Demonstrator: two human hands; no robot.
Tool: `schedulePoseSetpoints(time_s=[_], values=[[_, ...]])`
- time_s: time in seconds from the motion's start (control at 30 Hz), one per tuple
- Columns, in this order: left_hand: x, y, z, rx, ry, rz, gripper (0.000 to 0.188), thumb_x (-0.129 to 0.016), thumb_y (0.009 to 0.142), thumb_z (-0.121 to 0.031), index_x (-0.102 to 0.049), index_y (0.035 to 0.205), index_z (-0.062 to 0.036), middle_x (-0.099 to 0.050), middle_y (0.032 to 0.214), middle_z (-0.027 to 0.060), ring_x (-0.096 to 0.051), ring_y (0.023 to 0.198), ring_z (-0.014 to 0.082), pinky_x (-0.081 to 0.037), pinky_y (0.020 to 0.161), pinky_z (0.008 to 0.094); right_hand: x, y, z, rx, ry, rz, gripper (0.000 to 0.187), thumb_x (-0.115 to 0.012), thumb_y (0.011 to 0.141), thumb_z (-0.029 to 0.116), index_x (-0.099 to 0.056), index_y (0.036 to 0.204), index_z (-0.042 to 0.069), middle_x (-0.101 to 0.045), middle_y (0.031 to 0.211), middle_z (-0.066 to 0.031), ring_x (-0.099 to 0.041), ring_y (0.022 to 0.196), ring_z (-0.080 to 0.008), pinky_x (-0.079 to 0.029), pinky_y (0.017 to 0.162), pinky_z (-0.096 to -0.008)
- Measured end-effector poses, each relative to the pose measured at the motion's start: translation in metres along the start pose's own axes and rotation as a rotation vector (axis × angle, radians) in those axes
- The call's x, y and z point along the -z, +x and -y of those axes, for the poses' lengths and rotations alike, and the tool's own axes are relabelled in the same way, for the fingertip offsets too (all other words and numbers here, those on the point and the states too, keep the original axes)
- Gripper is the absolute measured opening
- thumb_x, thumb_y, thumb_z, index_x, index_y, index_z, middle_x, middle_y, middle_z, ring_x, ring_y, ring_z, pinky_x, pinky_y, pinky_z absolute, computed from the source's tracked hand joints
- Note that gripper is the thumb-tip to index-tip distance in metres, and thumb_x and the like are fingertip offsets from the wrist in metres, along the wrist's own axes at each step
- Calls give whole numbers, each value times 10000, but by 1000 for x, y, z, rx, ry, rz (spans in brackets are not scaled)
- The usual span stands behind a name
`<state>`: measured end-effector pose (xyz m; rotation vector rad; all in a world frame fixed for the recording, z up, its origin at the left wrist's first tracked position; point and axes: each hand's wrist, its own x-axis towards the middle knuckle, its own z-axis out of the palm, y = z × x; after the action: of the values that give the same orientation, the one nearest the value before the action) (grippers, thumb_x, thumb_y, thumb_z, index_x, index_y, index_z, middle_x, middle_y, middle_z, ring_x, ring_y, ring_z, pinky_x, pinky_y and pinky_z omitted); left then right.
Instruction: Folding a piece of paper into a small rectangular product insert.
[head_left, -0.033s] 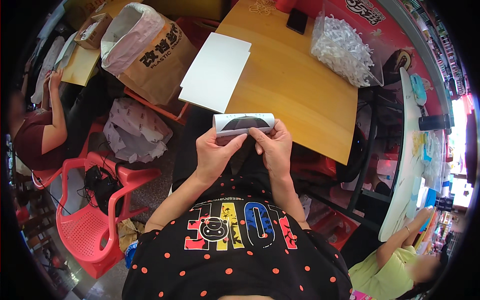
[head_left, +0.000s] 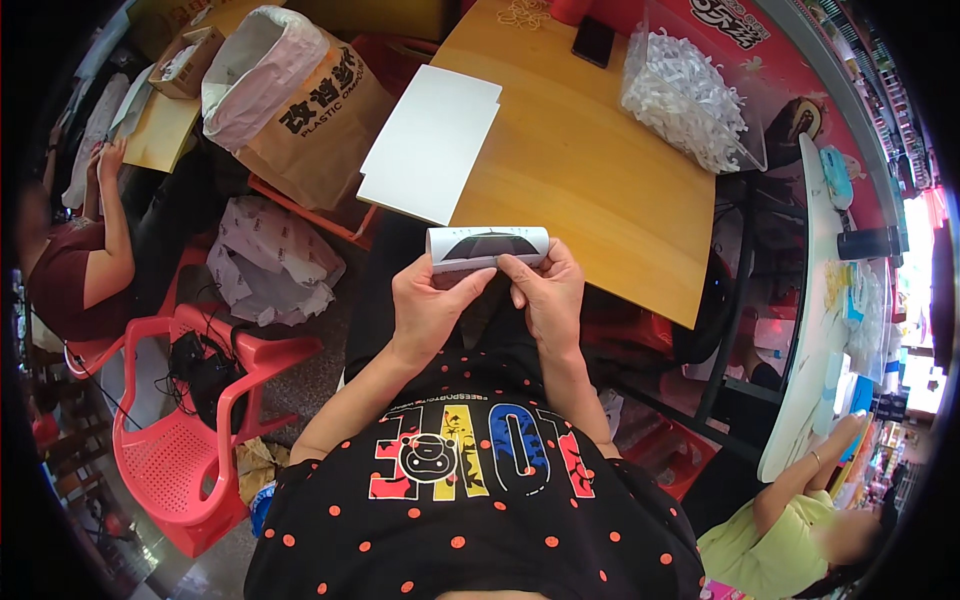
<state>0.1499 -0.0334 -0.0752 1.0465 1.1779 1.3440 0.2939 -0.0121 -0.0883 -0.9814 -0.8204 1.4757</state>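
Observation:
A white paper sheet with a dark printed shape is curled into a loose roll in front of my body, just off the near edge of the wooden table. My left hand grips the lower left of the roll, thumb lying along its near edge. At the lower right, my right hand pinches the same edge, its thumb close to the left thumb's tip. The fingers behind the paper are hidden. Beyond the roll, white sheets lie on the table's left side, their near end jutting past the edge.
A clear bin of white paper strips stands at the table's right, near a black phone and rubber bands. At left are a large paper sack and red chair. Two people sit at the far left and lower right.

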Motion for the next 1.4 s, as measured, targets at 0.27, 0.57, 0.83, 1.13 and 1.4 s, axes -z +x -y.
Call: schedulePoseSetpoints(time_s=[0.27, 0.57, 0.83, 1.13, 1.4], values=[[11, 5, 8, 157, -188, 63, 212, -551, 929, -136, -628, 954, 59, -680, 885, 157, -684, 748, 201, -557, 680, 280, 11, -5, 1, -45, 22, 9, 140, -589, 901, 66, -584, 987, -45, -619, 756, -72, -458, 410, -69, -346, 367, -190], [56, 10, 14, 353, -198, 215, 202, -576, 919, -157, -654, 939, 28, -665, 870, 102, -667, 695, 159, -532, 614, 237, 28, -7, 18, -179, -91, 151, 209, -505, 955, 110, -584, 815, -25, -446, 516, 26, -369, 329, -41, -232, 302, -198], [83, 4, -17, 86, 94, 34, 208, -677, 822, -84, -643, 643, 16, -521, 659, 12, -498, 511, 68, -361, 467, 200, 9, 6, 23, -157, -37, 197, 257, -421, 988, 123, -562, 1092, -65, -654, 772, -124, -333, 310, -15, -217, 294, -176], [193, 104, -114, -424, 507, -696, 296, -658, 862, -236, -621, 660, -25, -575, 589, 21, -463, 519, 66, -362, 520, 226, 31, 42, 50, -24, 712, 225, 333, -346, 1003, 114, -455, 1285, -25, -639, 1064, -238, -341, 313, -4, -261, 322, -142], [229, 204, -101, -453, 1109, -601, 487, -669, 852, -261, -553, 1221, 34, -675, 941, 131, -634, 851, 189, -485, 772, 314, 25, 32, 60, 45, 758, 257, 309, -367, 1002, 120, -470, 1268, 2, -671, 975, -179, -357, 332, 0, -271, 360, -155]])
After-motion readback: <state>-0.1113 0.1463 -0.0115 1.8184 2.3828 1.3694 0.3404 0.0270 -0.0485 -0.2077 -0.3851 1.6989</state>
